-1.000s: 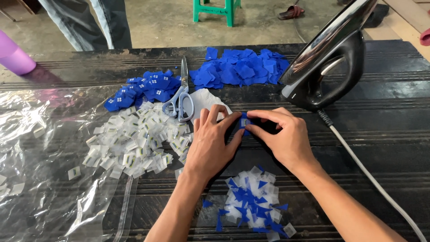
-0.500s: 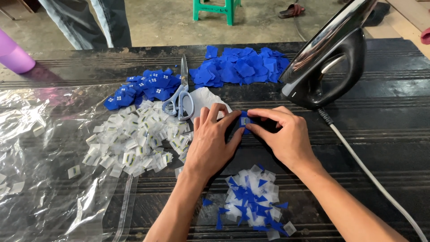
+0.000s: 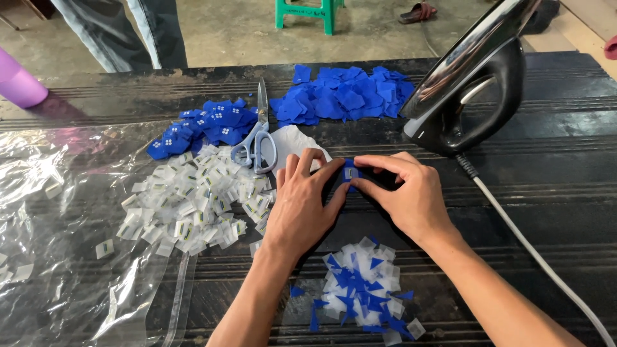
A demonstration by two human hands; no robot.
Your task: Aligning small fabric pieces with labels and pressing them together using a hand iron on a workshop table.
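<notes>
Head view: left hand (image 3: 302, 209) and right hand (image 3: 408, 196) pinch one small blue patch (image 3: 350, 173) between fingertips, flat on the dark counter (image 3: 553, 193). The upright iron (image 3: 469, 96) stands near; a stray elbow could topple it.

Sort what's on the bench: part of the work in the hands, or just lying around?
In the job:
left hand and right hand, pinching a small blue fabric piece with a white label
white label pile
blue fabric squares
labelled blue pieces
offcut pile

Lying about:
scissors
iron
purple cup
green stool
</notes>
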